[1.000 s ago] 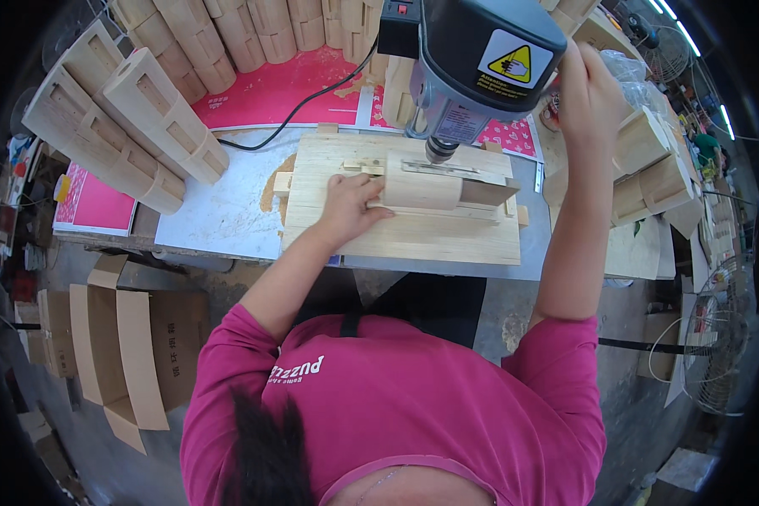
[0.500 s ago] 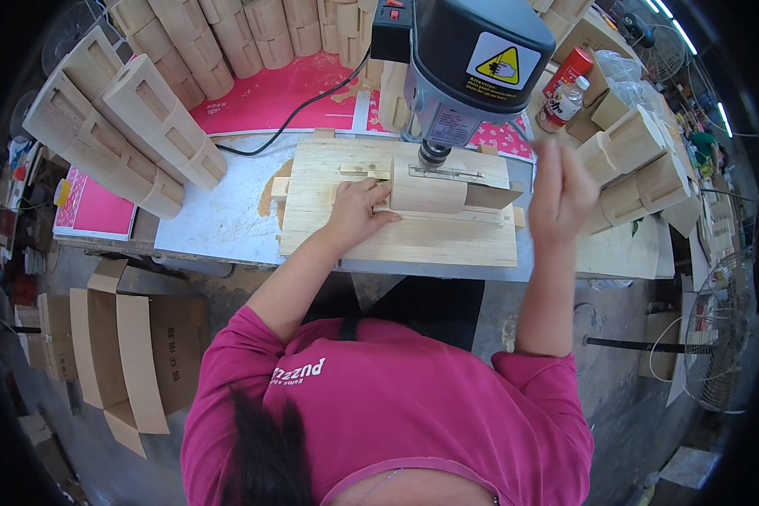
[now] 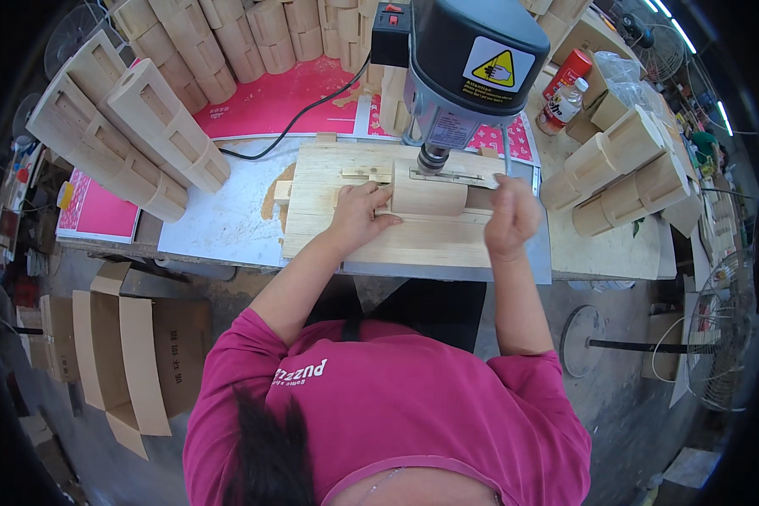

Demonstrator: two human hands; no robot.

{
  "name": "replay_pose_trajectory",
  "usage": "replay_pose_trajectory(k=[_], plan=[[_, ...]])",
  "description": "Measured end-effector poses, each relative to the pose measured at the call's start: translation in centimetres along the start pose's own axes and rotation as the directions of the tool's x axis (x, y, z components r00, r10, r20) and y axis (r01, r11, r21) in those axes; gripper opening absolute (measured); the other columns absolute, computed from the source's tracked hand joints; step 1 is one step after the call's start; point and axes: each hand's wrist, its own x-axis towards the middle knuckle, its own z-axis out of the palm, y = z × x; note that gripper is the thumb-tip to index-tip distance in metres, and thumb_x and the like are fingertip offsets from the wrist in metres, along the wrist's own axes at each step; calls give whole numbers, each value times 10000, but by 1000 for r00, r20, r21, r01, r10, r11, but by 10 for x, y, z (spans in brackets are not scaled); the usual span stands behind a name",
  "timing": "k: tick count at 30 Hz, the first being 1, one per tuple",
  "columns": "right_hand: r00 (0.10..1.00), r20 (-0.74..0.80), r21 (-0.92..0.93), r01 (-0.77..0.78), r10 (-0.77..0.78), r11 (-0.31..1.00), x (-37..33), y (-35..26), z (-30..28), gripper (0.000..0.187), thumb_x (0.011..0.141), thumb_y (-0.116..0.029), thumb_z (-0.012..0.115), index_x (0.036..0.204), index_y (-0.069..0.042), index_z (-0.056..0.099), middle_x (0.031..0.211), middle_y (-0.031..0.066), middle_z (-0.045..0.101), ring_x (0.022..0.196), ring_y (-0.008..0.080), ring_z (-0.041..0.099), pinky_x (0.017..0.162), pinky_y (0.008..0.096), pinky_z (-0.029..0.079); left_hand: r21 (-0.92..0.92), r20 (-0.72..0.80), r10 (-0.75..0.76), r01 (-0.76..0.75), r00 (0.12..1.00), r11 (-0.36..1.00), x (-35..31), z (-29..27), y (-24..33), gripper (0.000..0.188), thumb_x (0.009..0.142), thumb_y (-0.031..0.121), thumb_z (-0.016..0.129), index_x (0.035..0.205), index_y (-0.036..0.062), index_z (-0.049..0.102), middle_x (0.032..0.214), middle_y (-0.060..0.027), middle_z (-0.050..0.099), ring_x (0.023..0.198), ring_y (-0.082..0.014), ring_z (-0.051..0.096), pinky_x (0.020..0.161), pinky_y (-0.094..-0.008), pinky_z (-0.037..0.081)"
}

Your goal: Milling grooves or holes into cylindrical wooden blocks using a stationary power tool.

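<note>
Under the chuck of a bench drill press (image 3: 468, 67) lies a short pale wooden cylinder (image 3: 428, 199), set on a flat wooden jig board (image 3: 320, 232). A narrow metal strip (image 3: 455, 176) runs along its upper side. My left hand (image 3: 363, 212) rests on the board with thumb and fingers apart, its fingertips against the cylinder's left end. At the strip's right end is my right hand (image 3: 512, 218), with its fingers curled closed. What lies inside those fingers, if anything, is hidden. The chuck (image 3: 433, 158) sits just above the strip; the drill tip cannot be made out.
Stacked wooden cylinders with cut-outs stand at left (image 3: 164, 122), along the back and at right (image 3: 632, 198). A black cable (image 3: 299, 118) crosses the table. A plastic bottle (image 3: 562, 106) and red can (image 3: 569, 72) stand back right. An open carton (image 3: 135, 354) and a fan (image 3: 721, 337) are on the floor.
My right hand has come down and left, from the raised spot right of the drill to the jig's right end. My left hand stays against the cylinder.
</note>
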Motion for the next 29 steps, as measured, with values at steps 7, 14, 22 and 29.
replay_pose_trajectory(k=[7, 14, 22, 29], plan=[[973, -35, -142, -231, 229, 962, 149, -5, 2, 308, 887, -282, 517, 822, 14, 572, 635, 58, 536, 603, 105, 498, 561, 250, 391, -29, 4, -54, 54, 999, 998, -1, 1, -2, 438, 630, 289, 748, 1023, 149, 614, 775, -1, 539, 794, -179, 530, 764, -339, 318], [905, 72, 119, -426, 420, 897, 149, 33, 7, 394, 890, -364, 492, 984, 1, 606, 820, 71, 606, 754, 131, 521, 692, 268, 410, -329, 40, -248, 247, 968, 911, 8, 7, 13, 471, 555, 304, 797, 973, 139, 655, 801, 0, 537, 754, -151, 536, 770, -301, 331], [605, 652, -285, -364, 458, 887, -1, 52, -26, 312, 720, -122, 695, 985, 19, 607, 832, 79, 621, 811, 163, 581, 756, 304, 441, -462, -163, -199, 104, 966, 881, -2, 0, 5, 464, 490, 198, 837, 897, 79, 650, 920, -67, 502, 871, -206, 517, 876, -373, 369], [386, 756, 131, -880, 529, 456, -41, 23, -58, 289, 715, -67, 690, 998, -118, 658, 954, 85, 659, 938, 177, 593, 855, 273, 436, -566, -48, -71, 31, 996, 824, -52, -117, 0, 414, 507, 184, 835, 866, 98, 646, 1294, -62, 374, 1227, -285, 309, 1025, -392, 256]])
